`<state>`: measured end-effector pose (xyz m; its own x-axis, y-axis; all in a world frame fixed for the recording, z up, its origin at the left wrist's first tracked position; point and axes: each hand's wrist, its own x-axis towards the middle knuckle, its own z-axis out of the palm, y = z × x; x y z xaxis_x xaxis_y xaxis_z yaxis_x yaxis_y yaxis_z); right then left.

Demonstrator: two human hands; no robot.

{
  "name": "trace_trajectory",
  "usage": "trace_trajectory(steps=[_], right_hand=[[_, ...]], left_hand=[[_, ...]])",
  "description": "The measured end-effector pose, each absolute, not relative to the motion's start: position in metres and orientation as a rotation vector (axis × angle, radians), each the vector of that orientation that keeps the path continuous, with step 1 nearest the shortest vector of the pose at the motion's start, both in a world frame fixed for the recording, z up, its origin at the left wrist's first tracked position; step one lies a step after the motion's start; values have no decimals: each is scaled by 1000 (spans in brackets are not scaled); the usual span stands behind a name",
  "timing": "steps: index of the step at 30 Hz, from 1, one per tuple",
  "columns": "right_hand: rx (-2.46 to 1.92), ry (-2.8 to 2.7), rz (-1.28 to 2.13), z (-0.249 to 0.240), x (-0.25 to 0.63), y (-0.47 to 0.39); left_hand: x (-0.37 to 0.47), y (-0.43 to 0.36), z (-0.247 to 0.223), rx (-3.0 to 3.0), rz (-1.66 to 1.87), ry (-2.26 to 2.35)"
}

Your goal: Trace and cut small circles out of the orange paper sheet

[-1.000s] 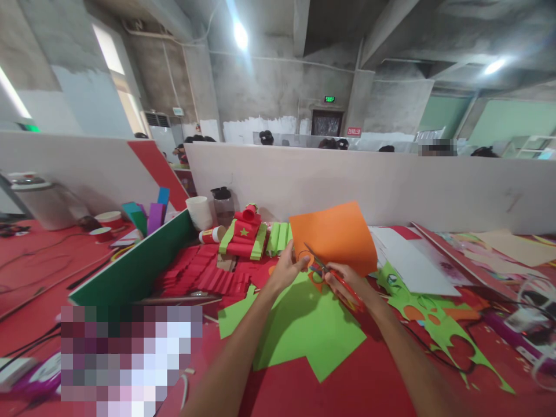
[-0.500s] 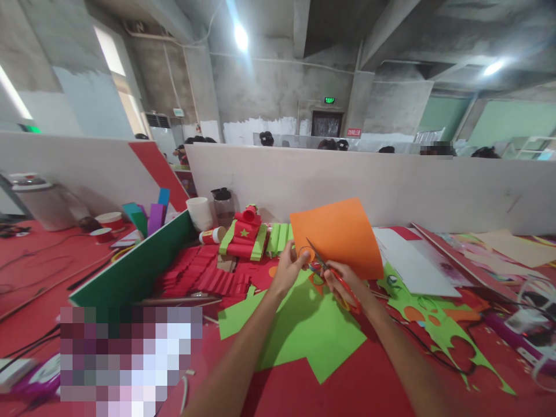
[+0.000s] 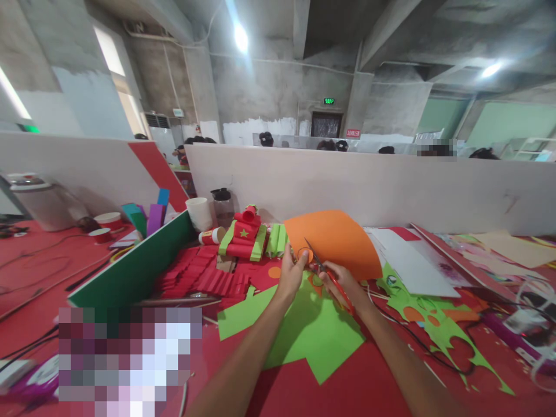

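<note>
My left hand (image 3: 293, 271) pinches the lower left edge of an orange sheet (image 3: 334, 240), beside a round outline on it. In my right hand (image 3: 341, 282) are red-handled scissors (image 3: 322, 267), their blades pointing up and left across the sheet near that outline. Green paper (image 3: 313, 330) lies beneath both hands. A small orange disc (image 3: 274, 271) rests on red material just left of my left hand.
Red folded strips (image 3: 204, 275) and a red-and-green paper model (image 3: 244, 234) stand at the left, by a green board (image 3: 134, 260). White sheets (image 3: 412, 263) and cut green scraps (image 3: 434, 324) lie to the right. A white partition (image 3: 369, 185) runs behind.
The orange sheet has tilted lower and shifted slightly left, its top edge now curved. The scissor handles have turned a little, and both hands stay close together.
</note>
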<state>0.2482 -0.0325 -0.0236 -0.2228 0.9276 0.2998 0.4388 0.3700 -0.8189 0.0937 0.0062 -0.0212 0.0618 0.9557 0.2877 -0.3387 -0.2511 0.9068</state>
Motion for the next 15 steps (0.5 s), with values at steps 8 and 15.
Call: trace_trajectory(steps=[8,15], right_hand=[[-1185,-1861,774,-27,252,-30],[-1154,-1892,847,-23,257,-35]], left_hand=[[87,10,-17,1267,1472,701],[77,6,-8,1397,1359,769]])
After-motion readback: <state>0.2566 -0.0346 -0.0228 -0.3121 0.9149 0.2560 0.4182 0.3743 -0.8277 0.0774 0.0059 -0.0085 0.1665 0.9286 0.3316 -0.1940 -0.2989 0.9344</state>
